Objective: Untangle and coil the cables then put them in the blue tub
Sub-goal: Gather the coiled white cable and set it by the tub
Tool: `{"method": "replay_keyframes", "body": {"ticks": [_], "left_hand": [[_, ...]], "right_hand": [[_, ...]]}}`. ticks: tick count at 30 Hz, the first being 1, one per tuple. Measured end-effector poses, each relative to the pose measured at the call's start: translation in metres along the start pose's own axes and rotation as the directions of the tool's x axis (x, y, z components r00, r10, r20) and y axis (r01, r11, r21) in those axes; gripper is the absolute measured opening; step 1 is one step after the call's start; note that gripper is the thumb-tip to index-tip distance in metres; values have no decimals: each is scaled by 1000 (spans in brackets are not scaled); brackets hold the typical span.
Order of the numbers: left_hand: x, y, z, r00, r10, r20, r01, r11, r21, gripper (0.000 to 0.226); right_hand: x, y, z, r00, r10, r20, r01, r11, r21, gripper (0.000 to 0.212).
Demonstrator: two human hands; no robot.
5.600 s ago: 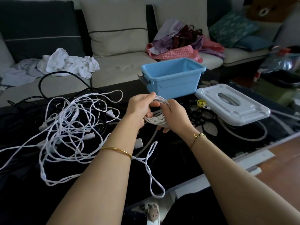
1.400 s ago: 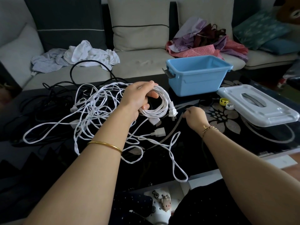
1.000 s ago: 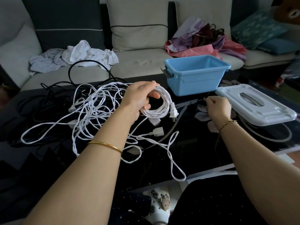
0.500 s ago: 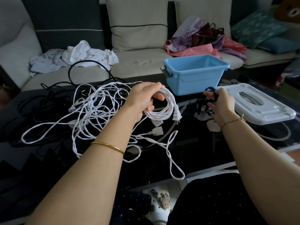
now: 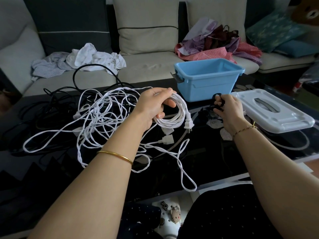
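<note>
Gripping a white coil [image 5: 172, 118] in the left hand [image 5: 151, 106] so its loops hold, a person pinches a small black strap [image 5: 217, 99], probably its tie, with the fingers [image 5: 228, 99] of the right hand [image 5: 231, 114] just before the open blue tub [image 5: 207, 80], the other cables [image 5: 103, 116] lying tangled on the table [image 5: 198, 152].

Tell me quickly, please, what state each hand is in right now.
Left hand: closed, holding the coiled white power cable.
Right hand: closed, pinching a small black strap; its exact kind cannot be told.
</note>
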State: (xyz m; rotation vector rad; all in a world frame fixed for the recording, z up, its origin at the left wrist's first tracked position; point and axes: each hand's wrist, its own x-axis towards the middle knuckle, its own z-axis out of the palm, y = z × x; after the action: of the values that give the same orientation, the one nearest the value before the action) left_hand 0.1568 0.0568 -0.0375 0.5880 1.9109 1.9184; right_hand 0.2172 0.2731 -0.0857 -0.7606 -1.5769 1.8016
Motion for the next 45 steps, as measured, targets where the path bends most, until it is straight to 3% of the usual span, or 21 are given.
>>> {"method": "replay_keyframes", "body": {"ticks": [3,5,9,12,15,17,21,24,28,35,37,41,45], "left_hand": [[-1,1,0,1000,-1,19,1,1000,2,21],[-2,1,0,999,0,34,0,1000,0,20],[-4,2,-3,998,3,65,-4,1000,8,20],[-8,5,-7,995,2,100,-3,1000,10,20],[-12,10,-12,990,15,138,-12,1000,-22,22],[-16,12,-17,989,25,147,-20,999,-35,23],[-23,16,-28,990,31,141,-21,997,-71,23],[-27,17,-33,989,28,143,-19,997,-70,23],[-26,16,-35,988,34,150,-21,996,-87,23],[-27,19,-31,986,48,162,-31,994,-106,22],[-27,19,-31,987,47,157,-29,993,-110,22],[-26,18,-33,992,28,126,-14,993,-114,21],[-28,19,-34,992,29,121,-12,990,-138,21]], "right_hand": [[-11,-9,11,979,-161,128,194,926,-324,26],[-21,-18,21,936,-194,294,309,854,-420,25],[-41,-36,35,806,-195,559,510,710,-486,13],[-53,-47,41,732,-203,651,618,601,-507,30],[-62,-59,48,663,-137,736,719,390,-575,24],[-66,-61,55,655,-94,750,732,324,-599,22],[-70,-57,63,684,-184,706,692,468,-549,38],[-72,-57,67,680,-290,673,697,539,-473,17],[-75,-52,73,723,-348,596,656,615,-437,14],[-82,-50,80,724,-425,543,689,413,-595,18],[-84,-51,80,702,-445,556,712,416,-566,17],[-84,-51,77,724,-421,547,635,715,-291,7],[-83,-50,71,766,-342,545,478,869,-127,6]]}}
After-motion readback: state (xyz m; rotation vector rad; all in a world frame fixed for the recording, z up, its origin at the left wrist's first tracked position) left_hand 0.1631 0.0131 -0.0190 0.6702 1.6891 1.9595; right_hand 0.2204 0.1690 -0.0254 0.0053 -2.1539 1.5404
